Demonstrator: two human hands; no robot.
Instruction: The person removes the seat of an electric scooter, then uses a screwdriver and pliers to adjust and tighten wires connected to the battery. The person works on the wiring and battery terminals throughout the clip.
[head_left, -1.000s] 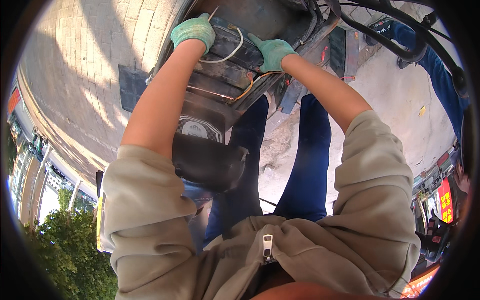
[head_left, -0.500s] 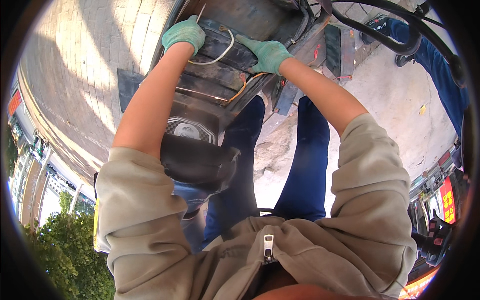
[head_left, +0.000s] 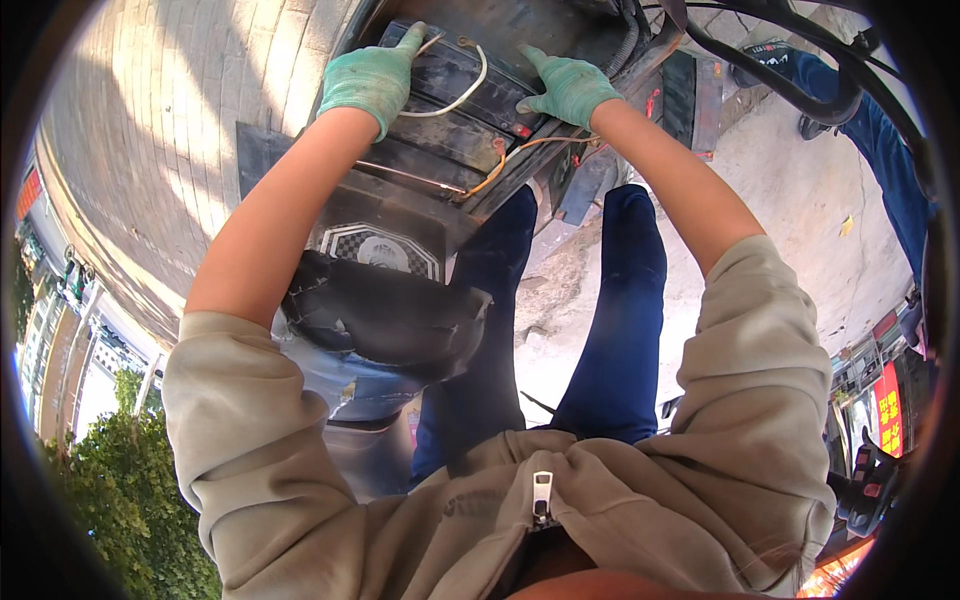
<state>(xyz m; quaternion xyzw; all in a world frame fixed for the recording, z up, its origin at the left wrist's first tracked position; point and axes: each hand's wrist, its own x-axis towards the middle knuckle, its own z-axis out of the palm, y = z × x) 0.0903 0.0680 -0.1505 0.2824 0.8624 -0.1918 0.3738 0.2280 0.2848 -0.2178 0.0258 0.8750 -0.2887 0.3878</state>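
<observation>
Both my hands wear green knit gloves over a row of dark block batteries point(head_left: 470, 75) in a vehicle's open compartment. At the batteries' left end is my left hand point(head_left: 366, 82), closed, with its index finger stretched along the edge. A thin metal rod point(head_left: 430, 43) sticks out beside that finger; its other end is hidden. My right hand point(head_left: 572, 88) is at the batteries' right end, thumb and index finger spread apart; its other fingers are partly hidden. A white wire point(head_left: 470, 93) with a ring end loops over the batteries between my hands. Nearer me runs an orange wire point(head_left: 492, 178).
A long thin metal rod point(head_left: 410, 180) lies along the compartment's near side. Closer stands a torn black seat point(head_left: 385, 315). Black bent tubing point(head_left: 790, 90) crosses the upper right, where another person's leg point(head_left: 870, 130) shows. Dark flat pieces point(head_left: 690, 105) lie on the ground.
My left hand has shifted slightly, its index finger now extended and the rod pointing more to the right. My right hand has moved right, uncovering a red terminal. The whole view has shifted a little.
</observation>
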